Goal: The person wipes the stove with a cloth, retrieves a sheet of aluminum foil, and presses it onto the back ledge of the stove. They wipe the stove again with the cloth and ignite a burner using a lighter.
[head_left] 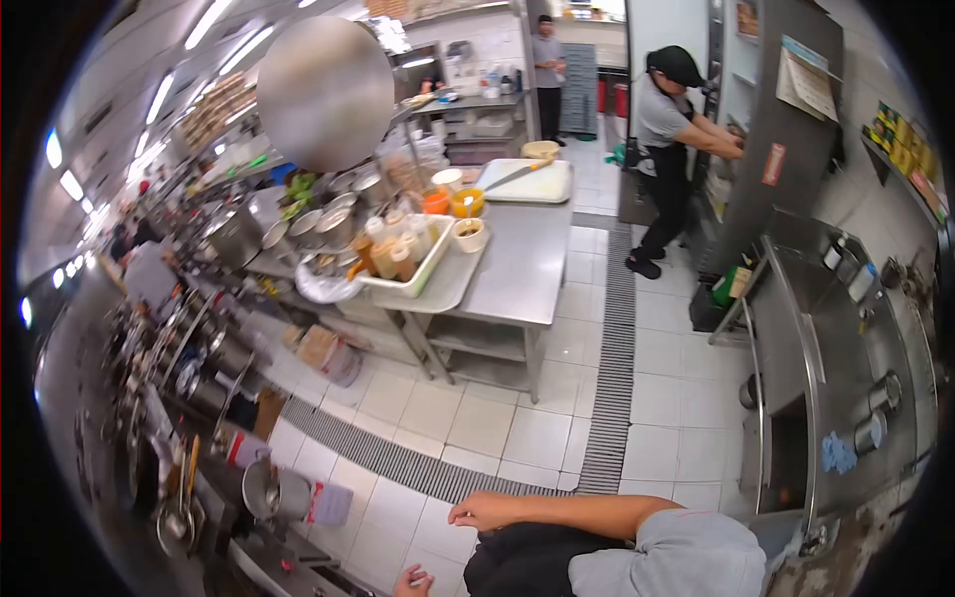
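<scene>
At the bottom edge my right hand [482,511] is held out to the left, its fingers loosely bent and nothing visible in it. Below and left of it, partly cut off by the frame, is my left hand [414,581], with fingers apart and no object showing. Both appear above the white tile floor [388,532], apart from any equipment. The nearest things to their left are a plastic tub [329,503] with a red and white label and a steel pot [276,492] with a utensil inside. A black apron [537,562] covers my front.
A steel table [512,284] carries a white tray [430,271] of squeeze bottles and a cutting board [532,181] with a knife. A floor drain grate [607,378] runs past it. A co-worker [667,139] reaches into a tall cabinet [761,149]. A steel sink [846,368] stands right.
</scene>
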Demonstrator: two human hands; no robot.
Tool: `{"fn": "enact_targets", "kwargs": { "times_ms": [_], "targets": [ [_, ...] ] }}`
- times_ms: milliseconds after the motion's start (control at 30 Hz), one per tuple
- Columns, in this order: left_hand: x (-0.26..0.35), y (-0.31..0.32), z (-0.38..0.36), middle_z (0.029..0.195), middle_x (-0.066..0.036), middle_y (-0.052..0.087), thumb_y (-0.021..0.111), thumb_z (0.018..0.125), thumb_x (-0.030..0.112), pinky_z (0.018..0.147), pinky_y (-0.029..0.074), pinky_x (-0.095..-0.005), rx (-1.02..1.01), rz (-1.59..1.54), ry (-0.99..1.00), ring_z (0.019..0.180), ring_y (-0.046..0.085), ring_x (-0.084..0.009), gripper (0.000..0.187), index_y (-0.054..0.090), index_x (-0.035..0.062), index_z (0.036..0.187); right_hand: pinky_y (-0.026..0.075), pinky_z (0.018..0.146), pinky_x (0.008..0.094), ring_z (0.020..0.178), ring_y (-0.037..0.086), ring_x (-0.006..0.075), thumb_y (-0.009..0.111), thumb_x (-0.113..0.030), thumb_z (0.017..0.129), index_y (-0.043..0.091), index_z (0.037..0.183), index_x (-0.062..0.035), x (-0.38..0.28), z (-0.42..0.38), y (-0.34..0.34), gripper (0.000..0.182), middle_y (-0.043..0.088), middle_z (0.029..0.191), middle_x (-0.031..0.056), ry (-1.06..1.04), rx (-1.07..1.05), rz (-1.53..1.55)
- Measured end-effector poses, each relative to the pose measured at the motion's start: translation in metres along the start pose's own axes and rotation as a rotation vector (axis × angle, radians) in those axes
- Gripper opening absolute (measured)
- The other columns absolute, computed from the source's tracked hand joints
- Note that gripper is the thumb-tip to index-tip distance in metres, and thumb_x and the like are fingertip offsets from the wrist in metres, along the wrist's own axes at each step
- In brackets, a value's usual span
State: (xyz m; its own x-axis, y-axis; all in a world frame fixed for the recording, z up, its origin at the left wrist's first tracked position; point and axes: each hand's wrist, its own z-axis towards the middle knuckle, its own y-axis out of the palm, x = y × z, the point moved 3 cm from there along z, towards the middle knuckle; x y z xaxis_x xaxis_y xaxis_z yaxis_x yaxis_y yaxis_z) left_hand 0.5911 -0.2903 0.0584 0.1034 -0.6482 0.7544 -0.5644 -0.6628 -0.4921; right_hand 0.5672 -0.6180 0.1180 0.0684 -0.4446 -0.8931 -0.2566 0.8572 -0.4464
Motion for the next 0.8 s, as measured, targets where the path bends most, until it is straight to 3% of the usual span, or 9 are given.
{"fn": "enact_targets", "kwargs": {
  "times_ms": [167, 233, 267, 300, 333, 467, 700, 733, 800],
  "targets": [
    [0.128, -0.075, 0.129, 0.114, -0.016, 0.062, 0.062, 0.085, 0.010, 0.091, 0.044, -0.0350, -0.030, 0.001, 0.175, 0.103, 0.057, -0.0244, 0.037, 0.056, 0.0005, 0.120, 0.051, 0.079, 0.0385, 0.088, 0.065, 0.0308, 0.055, -0.021, 0.091, 0.065, 0.107, -0.0102, 0.047, -0.006, -0.090, 0.023, 0.069, 0.096, 0.0113, 0.219, 0.210, -0.030],
    [0.118, -0.106, 0.243, 0.102, -0.004, 0.059, 0.056, 0.089, 0.010, 0.064, 0.046, -0.0207, 0.025, -0.163, 0.357, 0.080, 0.056, -0.0092, 0.030, 0.053, 0.0026, 0.118, 0.050, 0.081, 0.0399, 0.091, 0.064, 0.0321, 0.054, -0.022, 0.091, 0.065, 0.108, -0.0102, 0.075, -0.002, -0.122, 0.023, 0.069, 0.097, 0.0127, 0.285, 0.372, -0.110],
    [0.143, -0.124, 0.280, 0.100, -0.002, 0.059, 0.058, 0.087, 0.007, 0.062, 0.044, -0.0190, 0.041, -0.206, 0.445, 0.078, 0.055, -0.0078, 0.031, 0.053, 0.0037, 0.118, 0.050, 0.081, 0.0399, 0.091, 0.064, 0.0321, 0.054, -0.022, 0.091, 0.065, 0.108, -0.0102, 0.075, -0.003, -0.140, 0.023, 0.069, 0.097, 0.0127, 0.309, 0.401, -0.100],
    [0.182, -0.130, 0.309, 0.097, 0.000, 0.059, 0.060, 0.086, 0.004, 0.061, 0.041, -0.0173, 0.061, -0.258, 0.532, 0.076, 0.053, -0.0064, 0.033, 0.053, 0.0047, 0.118, 0.050, 0.081, 0.0402, 0.092, 0.064, 0.0324, 0.054, -0.023, 0.091, 0.065, 0.108, -0.0100, 0.072, -0.006, -0.164, 0.024, 0.069, 0.098, 0.0129, 0.394, 0.468, -0.132],
    [0.252, -0.140, 0.311, 0.102, -0.005, 0.061, 0.063, 0.083, 0.001, 0.081, 0.047, -0.0270, -0.014, -0.194, 0.534, 0.091, 0.057, -0.0134, 0.032, 0.055, 0.0020, 0.114, 0.050, 0.082, 0.0405, 0.092, 0.064, 0.0326, 0.053, -0.023, 0.092, 0.065, 0.108, -0.0098, 0.073, -0.009, -0.183, 0.024, 0.069, 0.098, 0.0130, 0.476, 0.530, -0.170],
    [0.442, -0.154, 0.383, 0.112, -0.006, 0.058, 0.060, 0.087, 0.005, 0.089, 0.043, -0.0278, -0.057, -0.278, 0.877, 0.100, 0.056, -0.0157, 0.041, 0.049, 0.0000, 0.126, 0.050, 0.082, 0.0391, 0.093, 0.064, 0.0327, 0.053, -0.024, 0.092, 0.065, 0.109, -0.0099, 0.088, -0.019, -0.227, 0.025, 0.068, 0.099, 0.0127, 0.535, 0.719, -0.122],
    [0.727, -0.116, 0.391, 0.131, -0.011, 0.052, 0.060, 0.089, 0.026, 0.091, 0.042, -0.0328, -0.142, -0.374, 1.071, 0.114, 0.054, -0.0182, 0.058, 0.036, 0.0141, 0.140, 0.050, 0.075, 0.0373, 0.087, 0.064, 0.0331, 0.056, -0.033, 0.091, 0.068, 0.102, -0.0092, 0.139, -0.035, -0.259, 0.029, 0.067, 0.094, 0.0165, 0.767, 1.041, -0.033],
    [0.756, -0.111, 0.404, 0.131, -0.012, 0.051, 0.060, 0.089, 0.027, 0.091, 0.042, -0.0343, -0.138, -0.405, 1.123, 0.113, 0.055, -0.0189, 0.058, 0.036, 0.0138, 0.140, 0.051, 0.072, 0.0361, 0.081, 0.064, 0.0324, 0.055, -0.034, 0.091, 0.068, 0.100, -0.0101, 0.161, -0.030, -0.266, 0.029, 0.067, 0.089, 0.0156, 0.660, 1.121, -0.059],
    [0.811, -0.104, 0.440, 0.131, -0.012, 0.051, 0.063, 0.088, 0.023, 0.088, 0.045, -0.0348, -0.175, -0.472, 1.115, 0.110, 0.056, -0.0200, 0.060, 0.035, 0.0133, 0.140, 0.052, 0.068, 0.0327, 0.071, 0.067, 0.0224, 0.055, -0.027, 0.091, 0.070, 0.099, -0.0104, 0.208, -0.017, -0.288, 0.024, 0.069, 0.081, 0.0099, 0.720, 1.139, 0.087]
  ]
}}
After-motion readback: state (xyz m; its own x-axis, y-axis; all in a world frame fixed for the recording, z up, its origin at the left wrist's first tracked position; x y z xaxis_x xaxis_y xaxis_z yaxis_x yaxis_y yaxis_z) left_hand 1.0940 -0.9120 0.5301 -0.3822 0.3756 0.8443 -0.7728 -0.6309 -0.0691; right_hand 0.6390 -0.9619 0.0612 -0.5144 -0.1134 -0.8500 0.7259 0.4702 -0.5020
